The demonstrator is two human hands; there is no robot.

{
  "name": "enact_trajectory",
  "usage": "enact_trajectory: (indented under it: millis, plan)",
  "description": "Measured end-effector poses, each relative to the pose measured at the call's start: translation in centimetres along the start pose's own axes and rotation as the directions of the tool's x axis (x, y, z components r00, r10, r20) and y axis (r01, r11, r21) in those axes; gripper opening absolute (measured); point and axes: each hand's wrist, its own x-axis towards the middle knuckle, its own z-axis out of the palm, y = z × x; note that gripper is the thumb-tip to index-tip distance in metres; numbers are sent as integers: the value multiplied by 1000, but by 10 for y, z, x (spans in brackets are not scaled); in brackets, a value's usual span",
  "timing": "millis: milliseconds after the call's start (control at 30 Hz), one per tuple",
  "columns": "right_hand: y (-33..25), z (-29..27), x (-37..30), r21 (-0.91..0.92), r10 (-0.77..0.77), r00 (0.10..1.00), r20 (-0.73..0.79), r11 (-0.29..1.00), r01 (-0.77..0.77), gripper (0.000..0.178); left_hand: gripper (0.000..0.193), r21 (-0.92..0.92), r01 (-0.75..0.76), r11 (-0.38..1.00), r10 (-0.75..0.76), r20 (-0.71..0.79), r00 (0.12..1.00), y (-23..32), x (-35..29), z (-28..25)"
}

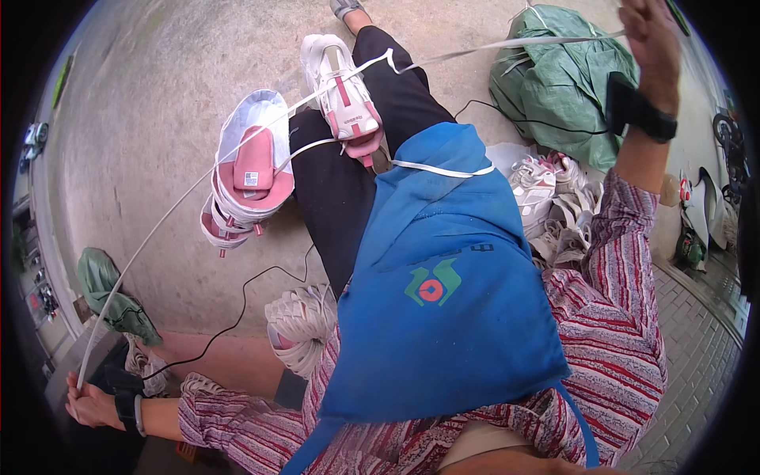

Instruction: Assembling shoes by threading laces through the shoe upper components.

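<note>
My arms are spread wide, with a long white shoelace [136, 255] stretched between them. My left hand [93, 405], low at the left edge, is closed on one stretch of it. My right hand [654, 49], raised at the upper right, grips the other stretch; some of its fingers are cut off by the frame. Between them the lace runs over a white and pink sneaker [352, 111] resting on my legs. Another strand loops from the sneaker's tongue across my blue apron [427, 340]. Beside my leg stands a stack of nested white and pink shoe uppers [255, 170].
A bundle of white laces [299, 331] lies by my left hip. Several white and pink shoes [554, 198] are heaped at my right, below a large green sack [564, 87]. A smaller green sack [115, 297] lies at left. Black cables [252, 283] trail from my wristbands.
</note>
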Motion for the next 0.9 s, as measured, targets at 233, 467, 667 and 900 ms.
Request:
enact_trajectory:
  millis: [233, 467, 667, 900]
  plan:
    - [147, 164, -92, -473, 92, 824, 559, 851, 226, 22, 32, 278, 490, 826, -466, 826, 317, -10, -248, 178]
    - [180, 193, -121, -601, 158, 695, 701, 654, 458, 25, 31, 397, 111, 911, -382, 914, -133, -20, -429, 251]
    - [172, 187, -106, -553, 241, 629, 739, 751, 362, 25, 36, 363, 10, 932, -343, 889, -302, -42, -438, 250]
    - [156, 182, -108, -480, 223, 546, 808, 785, 390, 24, 40, 658, 255, 709, -412, 680, -607, -35, -417, 236]
